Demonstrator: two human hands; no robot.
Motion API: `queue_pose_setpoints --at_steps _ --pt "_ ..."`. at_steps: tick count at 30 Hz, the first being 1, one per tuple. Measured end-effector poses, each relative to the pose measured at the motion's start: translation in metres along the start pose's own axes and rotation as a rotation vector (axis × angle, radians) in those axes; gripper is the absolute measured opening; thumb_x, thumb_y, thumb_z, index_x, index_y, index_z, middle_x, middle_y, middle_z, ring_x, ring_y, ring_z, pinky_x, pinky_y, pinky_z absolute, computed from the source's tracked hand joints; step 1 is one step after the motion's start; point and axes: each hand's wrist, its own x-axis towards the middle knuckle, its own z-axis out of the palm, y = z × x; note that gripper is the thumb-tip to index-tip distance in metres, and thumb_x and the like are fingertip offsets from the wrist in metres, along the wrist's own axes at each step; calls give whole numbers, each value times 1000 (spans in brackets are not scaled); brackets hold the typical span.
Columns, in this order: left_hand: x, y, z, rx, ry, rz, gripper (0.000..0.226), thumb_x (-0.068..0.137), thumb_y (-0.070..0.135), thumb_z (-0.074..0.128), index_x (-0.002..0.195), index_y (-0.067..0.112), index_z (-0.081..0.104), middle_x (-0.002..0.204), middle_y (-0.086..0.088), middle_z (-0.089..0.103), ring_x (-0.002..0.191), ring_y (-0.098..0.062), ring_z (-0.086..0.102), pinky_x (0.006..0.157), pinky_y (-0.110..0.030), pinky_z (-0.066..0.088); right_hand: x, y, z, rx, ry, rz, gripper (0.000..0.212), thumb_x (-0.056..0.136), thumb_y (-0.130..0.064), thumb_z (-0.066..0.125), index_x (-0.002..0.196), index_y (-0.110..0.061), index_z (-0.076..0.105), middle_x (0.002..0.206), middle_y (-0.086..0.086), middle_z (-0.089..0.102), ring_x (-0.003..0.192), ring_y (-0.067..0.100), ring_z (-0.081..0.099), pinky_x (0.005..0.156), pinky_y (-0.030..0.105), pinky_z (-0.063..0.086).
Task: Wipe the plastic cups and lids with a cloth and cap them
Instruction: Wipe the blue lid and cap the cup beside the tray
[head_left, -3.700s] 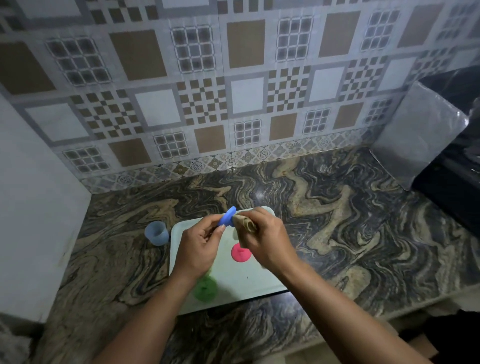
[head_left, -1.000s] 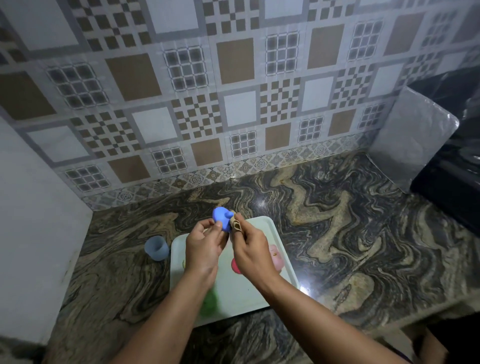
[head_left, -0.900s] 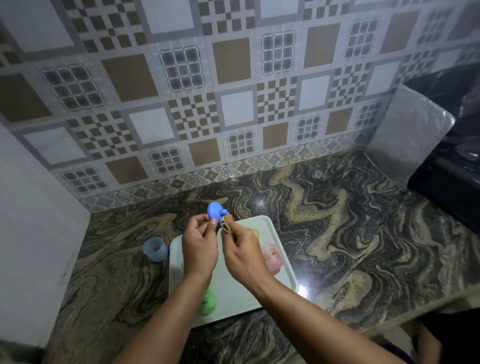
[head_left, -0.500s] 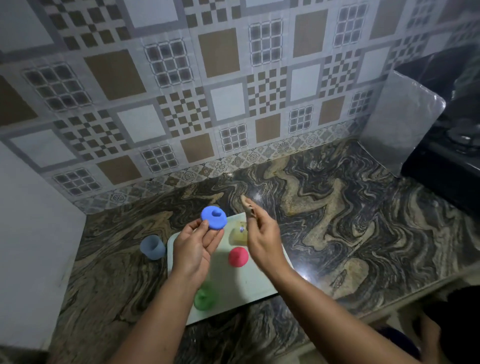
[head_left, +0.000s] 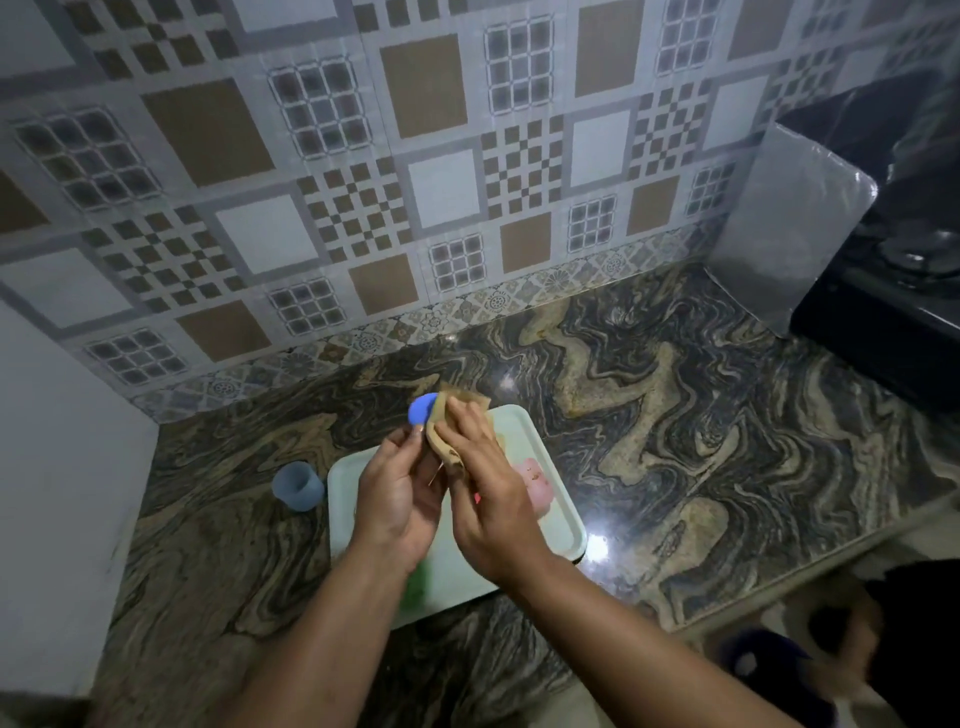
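Blue cup (head_left: 297, 486): stands upright and open on the desk (head_left: 675, 441), just left of the tray (head_left: 563, 512). Translucent plastic, small, slightly tapered. No lid on it yet.

Left hand (head_left: 397, 496): fingers curled, pinching the blue lid (head_left: 422, 408) by its lower edge, above the tray's far end. The lid is a round, smooth, opaque disc, held up on edge. Risk: the pinch covers only a small part of a slick rim; sideways rubbing could twist it loose and drop it onto the tray or the polished desk.

Cloth (head_left: 441, 431): tan, soft, crumpled, pressed against the lid's right face and hiding most of it.

Right hand (head_left: 488, 493): fingers bent over the cloth, holding it to the lid. Risk: a bunched cloth may skip the rim groove, leaving that part unwiped.

Green piece (head_left: 418, 584): blurred, under the left wrist on the tray; cup or lid, cannot tell. A lowered forearm could knock it.

Pink cup (head_left: 535, 486): pale, translucent, on the tray right of the hands, partly hidden.

Tray: pale mint, rectangular, rounded corners, raised lip. Desk: glossy swirled stone, hard, so a dropped lid would likely skid.
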Motion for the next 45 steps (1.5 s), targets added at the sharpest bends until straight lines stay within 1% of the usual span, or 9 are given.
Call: queue_pose_setpoints --at_steps 7,12,16,21,26,32,39,42,45 --pt "-17 26 -27 -33 6 -33 14 97 7 53 93 13 65 98 -5 78 91 -15 76 95 -52 54 44 16 4 144 78 434 38 105 -16 40 126 -19 72 123 -6 77 121 14 70 109 52 53" --pt "-19 38 -39 318 -18 65 17 99 0 51 103 6 66 98 -13 76 82 -16 73 83 -31 60 29 -11 7 70 -145 17 35 109 -4 42 131 -6 68 136 6 70 133 19 63 114 40 49" --pt "-24 48 -56 598 -44 166 18 97 -4 54 102 8 67 83 -2 78 71 -11 70 68 -23 56 50 18 16 115 -153 542 31 96 -39 48 91 -15 68 100 13 76 93 30 70 84 53 59" --pt "-24 63 -71 972 -102 333 20 98 5 61 100 24 68 92 11 79 85 -1 71 79 -20 54 32 -22 31 97 -113 151 32 110 -9 43 120 -16 72 115 -6 77 109 14 72 95 35 56" --pt "-27 71 -90 743 -91 332 14 91 13 68 99 23 71 86 5 78 79 -9 68 79 -30 55 28 -16 42 225 -65 782 29 109 -14 45 83 -14 59 68 3 57 72 22 60 65 35 55" --pt "-26 67 -90 659 73 305 19 98 2 59 106 14 71 100 -8 77 80 -10 75 64 -24 61 12 -39 52 601 18 851 17 95 -24 75 105 -10 79 92 15 77 89 29 73 88 56 63" --pt "-40 61 -109 1129 -78 584 62 89 11 69 144 33 51 150 18 48 135 0 48 105 -12 41 7 -58 70 425 111 714 12 92 -4 78 104 -6 75 78 9 72 67 17 65 56 25 53" --pt "-40 59 -117 1077 -106 488 75 81 35 78 147 42 43 142 16 58 128 3 56 102 -28 51 6 -66 76 408 67 698 11 97 -8 74 106 -2 73 76 15 72 65 18 64 57 27 50" --pt "-39 64 -119 1011 -76 483 66 84 22 81 143 32 54 122 10 71 111 3 67 95 -32 58 4 -68 83 508 19 764 16 104 -13 65 114 -3 73 101 34 74 83 33 69 75 42 55"
